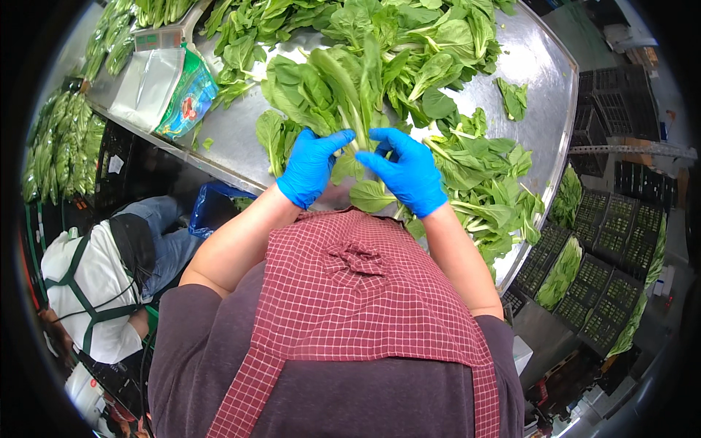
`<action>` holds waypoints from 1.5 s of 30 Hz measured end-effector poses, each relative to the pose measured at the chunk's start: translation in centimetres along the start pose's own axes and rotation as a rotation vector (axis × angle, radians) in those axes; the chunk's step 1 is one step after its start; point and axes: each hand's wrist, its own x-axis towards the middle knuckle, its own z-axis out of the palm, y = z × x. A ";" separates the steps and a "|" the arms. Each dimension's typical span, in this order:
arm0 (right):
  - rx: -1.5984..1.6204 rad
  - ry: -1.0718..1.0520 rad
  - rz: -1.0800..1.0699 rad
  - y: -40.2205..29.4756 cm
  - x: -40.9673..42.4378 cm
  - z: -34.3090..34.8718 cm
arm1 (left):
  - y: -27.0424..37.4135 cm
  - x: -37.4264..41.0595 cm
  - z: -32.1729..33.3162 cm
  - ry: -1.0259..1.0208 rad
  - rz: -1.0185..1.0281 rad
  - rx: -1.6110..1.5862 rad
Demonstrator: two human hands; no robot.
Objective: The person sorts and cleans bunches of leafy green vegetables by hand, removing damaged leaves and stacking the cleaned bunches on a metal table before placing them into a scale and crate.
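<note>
My left hand, in a blue glove, grips a bunch of leafy greens by its pale stems. The thumb lies along the stems, while the leaves fan out away from me over the steel table. Close by on the right, my right hand, gloved too, has its thumb and fingers apart beside the stem ends. Whether its fingertips touch the stems is hard to see. Loose leaves lie just below and between my hands. A large heap of greens covers the far side, and more greens lie to my right.
At left on the steel table, clear printed plastic bags sit by a scale. Bagged greens are stacked beyond the left edge. A person bends at lower left. Black crates with greens stand at right.
</note>
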 end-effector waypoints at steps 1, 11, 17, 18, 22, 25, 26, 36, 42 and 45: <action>0.055 0.041 0.031 -0.2 0.4 0.4 | -0.1 -0.1 -0.1 0.034 -0.039 0.056; 0.502 0.137 0.080 4.1 -1.2 -3.4 | 2.3 -0.2 -6.3 0.158 0.228 -0.103; -0.604 0.058 0.254 8.7 -2.2 -6.4 | 4.2 -1.2 -14.1 0.186 0.111 0.220; -0.405 0.048 0.210 8.9 -2.1 -5.6 | 4.1 -1.0 -15.4 0.186 0.021 0.350; -0.486 -0.017 -0.305 8.3 -0.4 0.9 | 0.9 0.1 -18.1 0.273 0.104 0.576; -0.654 -0.032 -0.378 8.6 1.6 5.1 | -0.4 0.9 -19.5 0.311 0.275 0.677; -0.700 -0.023 -0.420 9.0 2.1 5.7 | -0.7 1.0 -19.8 0.324 0.304 0.662; -0.782 -0.001 -0.402 10.1 0.0 0.6 | -1.0 1.3 -21.5 0.381 0.222 0.821; -0.459 0.149 0.052 9.5 6.9 1.8 | -0.5 2.8 -23.7 0.618 0.237 0.924; -0.439 0.166 0.238 10.5 10.7 3.0 | -0.1 3.3 -23.9 0.715 0.373 1.062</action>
